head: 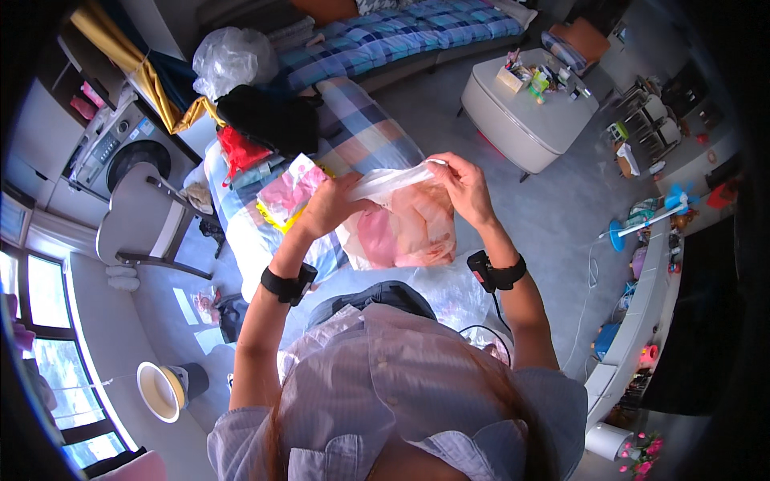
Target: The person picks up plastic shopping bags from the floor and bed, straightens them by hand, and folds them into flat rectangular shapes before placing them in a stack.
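In the head view, my left hand [332,203] grips the left end of the white top edge of a translucent bag [421,231]. The right end of that edge is pinched in my right hand [462,183]. Pink and peach-coloured soft contents show through the bag, which hangs between my hands. Just left of my left hand lies a pink-and-white package or bag [292,191], with a yellow one [274,217] partly under it, on the plaid-covered seat or bed [376,135]. Both wrists wear black straps with small devices.
Beyond lie a black garment or bag [271,120], a red bag [240,150] and a clear plastic bag [231,60]. A chair [141,210] stands at left, a coffee table [511,114] at upper right, a bucket [161,391] at lower left. A thin cable [580,318] crosses the floor.
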Motion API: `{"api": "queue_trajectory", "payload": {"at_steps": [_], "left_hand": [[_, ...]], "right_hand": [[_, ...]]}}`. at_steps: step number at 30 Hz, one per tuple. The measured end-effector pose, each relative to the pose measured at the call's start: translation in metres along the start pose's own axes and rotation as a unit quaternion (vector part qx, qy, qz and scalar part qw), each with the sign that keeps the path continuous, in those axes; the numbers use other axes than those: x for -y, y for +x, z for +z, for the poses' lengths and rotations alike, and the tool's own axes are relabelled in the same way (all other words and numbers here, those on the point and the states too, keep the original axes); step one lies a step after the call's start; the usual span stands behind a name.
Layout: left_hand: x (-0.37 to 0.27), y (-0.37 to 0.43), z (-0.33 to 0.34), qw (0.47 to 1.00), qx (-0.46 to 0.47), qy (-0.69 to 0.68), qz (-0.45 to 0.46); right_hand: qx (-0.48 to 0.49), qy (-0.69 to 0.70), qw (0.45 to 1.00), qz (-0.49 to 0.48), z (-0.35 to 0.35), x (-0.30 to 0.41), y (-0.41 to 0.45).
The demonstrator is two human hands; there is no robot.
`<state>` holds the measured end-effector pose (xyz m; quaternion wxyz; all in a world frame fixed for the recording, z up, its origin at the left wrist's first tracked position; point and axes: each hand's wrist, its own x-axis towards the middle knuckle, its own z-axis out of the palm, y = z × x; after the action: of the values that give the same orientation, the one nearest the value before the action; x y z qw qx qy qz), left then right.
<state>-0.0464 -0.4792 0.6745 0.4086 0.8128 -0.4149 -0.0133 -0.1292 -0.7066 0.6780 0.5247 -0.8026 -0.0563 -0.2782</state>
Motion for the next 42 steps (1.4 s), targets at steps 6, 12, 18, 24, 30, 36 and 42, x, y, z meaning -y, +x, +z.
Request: {"api": "queue_trajectory", "payload": {"at_steps": [6,12,18,24,30,36,42], "left_hand": [[0.014,0.005,0.003,0.999,-0.023,0.022,-0.038],[0.039,0.003,0.004,0.97,-0.098,-0.192,-0.113],[0.03,-0.001,0.004,0.99,-0.045,-0.097,-0.096],[0.043,-0.004,-0.001,0.978,0.032,-0.207,-0.013],[0.016,0.014,0.011,0.983,-0.01,-0.181,-0.006],[0.02,0.008,0.022,0.955,-0.049,-0.292,-0.031],[0.031,0.005,0.025,0.96,-0.088,-0.266,-0.018]], "right_hand": [[-0.018,-0.015,1.0,0.016,0.002,0.007,0.005],[0.062,0.14,0.988,0.037,-0.008,-0.006,0.001],[0.145,-0.1,0.979,0.106,-0.018,-0.027,-0.02],[0.147,-0.179,0.963,0.14,-0.015,-0.014,-0.019],[0.164,-0.188,0.967,0.059,0.001,-0.011,-0.024],[0.166,-0.192,0.964,0.076,0.004,-0.015,-0.027],[0.169,-0.168,0.965,0.114,0.005,-0.012,-0.027]]}}
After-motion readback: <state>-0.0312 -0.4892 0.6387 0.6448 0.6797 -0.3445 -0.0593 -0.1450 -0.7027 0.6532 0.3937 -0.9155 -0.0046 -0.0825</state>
